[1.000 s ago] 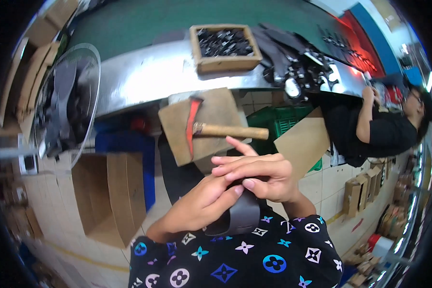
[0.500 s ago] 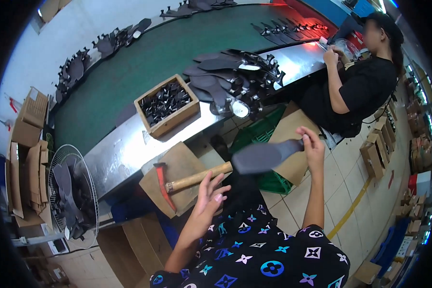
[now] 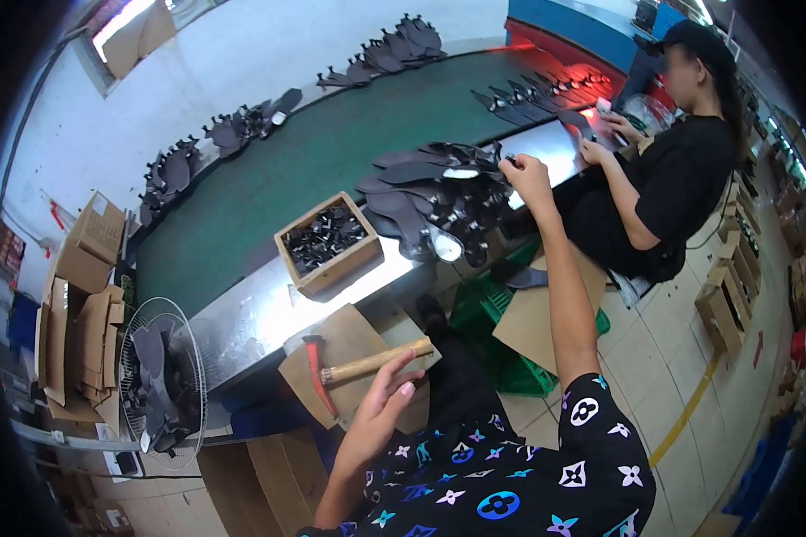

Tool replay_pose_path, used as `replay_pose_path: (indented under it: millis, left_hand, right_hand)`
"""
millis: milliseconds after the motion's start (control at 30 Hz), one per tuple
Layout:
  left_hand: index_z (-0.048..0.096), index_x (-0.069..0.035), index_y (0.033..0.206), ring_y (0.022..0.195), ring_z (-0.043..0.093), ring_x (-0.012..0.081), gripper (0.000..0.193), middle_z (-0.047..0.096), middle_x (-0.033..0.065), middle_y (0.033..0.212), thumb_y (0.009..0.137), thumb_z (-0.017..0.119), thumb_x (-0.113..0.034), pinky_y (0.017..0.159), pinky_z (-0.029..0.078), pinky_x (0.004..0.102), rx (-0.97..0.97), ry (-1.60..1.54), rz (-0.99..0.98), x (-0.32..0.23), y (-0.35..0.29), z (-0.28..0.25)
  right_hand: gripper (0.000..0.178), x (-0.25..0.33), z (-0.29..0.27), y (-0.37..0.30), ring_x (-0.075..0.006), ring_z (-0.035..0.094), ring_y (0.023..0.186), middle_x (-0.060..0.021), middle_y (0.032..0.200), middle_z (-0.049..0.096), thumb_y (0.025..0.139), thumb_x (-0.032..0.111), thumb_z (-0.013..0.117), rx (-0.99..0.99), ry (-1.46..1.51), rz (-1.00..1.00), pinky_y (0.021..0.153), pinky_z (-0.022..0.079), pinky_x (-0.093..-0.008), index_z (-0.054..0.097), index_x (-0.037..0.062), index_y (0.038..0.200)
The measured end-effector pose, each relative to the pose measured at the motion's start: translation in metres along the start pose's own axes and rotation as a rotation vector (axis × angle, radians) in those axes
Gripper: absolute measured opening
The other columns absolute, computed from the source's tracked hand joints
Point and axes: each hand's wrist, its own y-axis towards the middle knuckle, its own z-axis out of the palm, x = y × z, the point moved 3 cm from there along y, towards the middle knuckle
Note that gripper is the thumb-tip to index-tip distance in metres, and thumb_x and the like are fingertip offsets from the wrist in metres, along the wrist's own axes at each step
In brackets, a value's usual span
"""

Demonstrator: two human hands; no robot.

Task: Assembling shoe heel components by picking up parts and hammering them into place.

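Observation:
My right hand (image 3: 530, 186) reaches to the right end of a pile of dark shoe soles (image 3: 412, 201) on the metal table edge. Its fingers are pinched on the end of a sole there, partly hidden by the hand. My left hand (image 3: 387, 398) is open, fingers loosely bent, beside the wooden handle of a red-headed hammer (image 3: 367, 365). The hammer lies on a brown board (image 3: 297, 365) in front of me. Another dark sole (image 3: 528, 277) lies by the cardboard (image 3: 555, 315) over a green crate (image 3: 524, 369).
A wooden box (image 3: 336, 268) of small black parts stands left of the pile. Behind it runs a green belt (image 3: 242, 197), with soles along its far edge. A wire basket (image 3: 201, 394) holds more soles. A co-worker (image 3: 690, 161) sits at right, handling a sole.
My right hand has let go of the sole it held near the crate and moved up to the pile. My left hand stays by the hammer. The view has shifted slightly.

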Motion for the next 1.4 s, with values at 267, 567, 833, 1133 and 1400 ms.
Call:
replay_pose_path:
  millis: [267,567,833,1133,1400]
  left_hand:
    - [0.033,0.001,0.151,0.134,0.047,0.0316,0.065,0.045,0.0178,0.148,0.096,0.063,-0.017,0.114,0.031,0.038,-0.152,0.649,0.288,-0.029,-0.002,-0.023]
    - [0.045,0.002,0.135,0.109,0.064,0.0286,0.045,0.06,0.0214,0.127,0.095,0.061,-0.008,0.093,0.051,0.0393,-1.129,1.058,1.008,-0.084,-0.021,-0.058]
    - [0.054,-0.001,0.124,0.092,0.059,0.0095,0.028,0.063,0.0029,0.105,0.105,0.053,-0.021,0.083,0.048,0.0246,-0.983,-0.099,0.524,-0.026,-0.047,-0.104]
    - [0.051,0.001,0.131,0.102,0.053,0.0096,0.039,0.059,0.0033,0.114,0.107,0.047,-0.03,0.093,0.042,0.0236,-0.807,-0.023,0.345,0.091,0.024,-0.127]
    - [0.051,0.0,0.127,0.089,0.051,0.0082,0.03,0.057,0.0006,0.1,0.108,0.044,-0.021,0.082,0.043,0.0241,-0.771,0.283,0.283,0.049,0.02,-0.122]
  right_hand:
    - [0.026,0.166,-0.033,-0.029,-0.0042,0.042,0.046,0.0045,0.064,0.05,0.092,0.031,0.067,0.38,1.007,0.198,0.04,0.028,-0.0209,0.059,0.0088,0.081]
    - [0.047,0.304,0.003,-0.243,-0.0065,0.057,0.075,-0.0071,0.104,0.057,0.092,0.029,0.073,1.071,1.201,-0.236,0.062,0.044,-0.0222,0.059,0.0001,0.126]
    - [0.079,0.153,0.076,-0.301,-0.0406,0.068,0.081,-0.0205,0.108,0.063,0.079,0.056,0.076,0.732,-0.032,-0.499,0.063,0.056,-0.0421,0.048,0.0079,0.135]
    - [0.026,0.032,0.007,-0.351,-0.0251,0.063,0.054,-0.0137,0.064,0.064,0.085,0.024,0.077,0.601,0.165,0.044,0.054,0.049,-0.0337,0.067,0.0006,0.083]
    - [0.02,0.034,-0.028,-0.356,-0.0106,0.05,0.051,-0.0015,0.058,0.054,0.086,0.01,0.07,0.451,0.531,0.155,0.05,0.039,-0.0254,0.06,0.0032,0.07]
